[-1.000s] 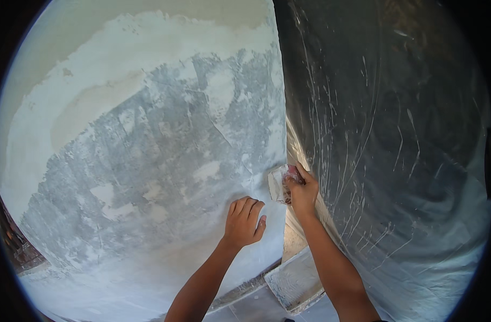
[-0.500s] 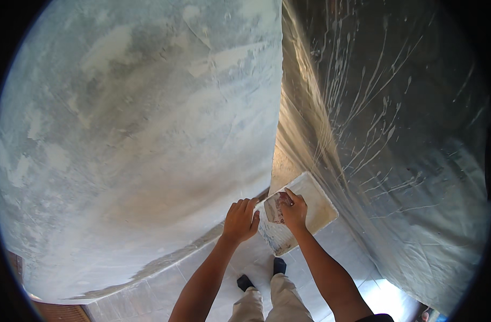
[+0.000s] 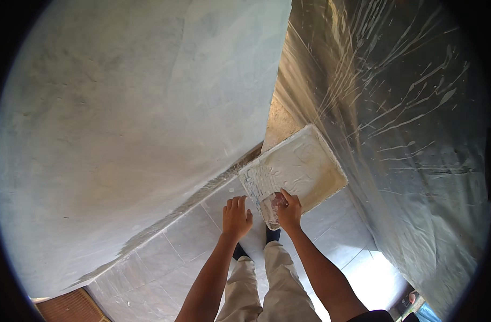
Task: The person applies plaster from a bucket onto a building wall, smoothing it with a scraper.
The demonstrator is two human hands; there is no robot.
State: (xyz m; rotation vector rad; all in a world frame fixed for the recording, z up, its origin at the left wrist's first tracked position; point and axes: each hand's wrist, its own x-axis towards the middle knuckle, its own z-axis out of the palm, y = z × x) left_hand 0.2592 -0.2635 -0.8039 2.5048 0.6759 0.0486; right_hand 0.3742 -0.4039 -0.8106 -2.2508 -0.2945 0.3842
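Observation:
My right hand [image 3: 290,211] is closed round a putty knife [image 3: 270,205] with a reddish-brown, paint-smeared grip and a broad pale blade. The blade lies over the near left end of a paint tray [image 3: 338,163], coated with off-white paint or filler. My left hand [image 3: 237,218] is just left of the tray, holding nothing, with its thumb apart and fingers loosely bent. It appears apart from the rim. Both forearms reach up from the lower edge. What the tray's underside rests on is hidden.
A large wall [image 3: 138,118] with patchy whitish coating fills the left. Paint-streaked plastic sheeting [image 3: 412,134] hangs along the right. Grey floor tiles [image 3: 165,257] lie below, with my dark-socked feet [image 3: 273,235] close to the tray. A brown woven piece [image 3: 74,307] shows lower left.
My view has shifted, and the tray now appears higher, beyond my hands. My left hand has come away from its rim. The putty knife has moved to the tray's near end.

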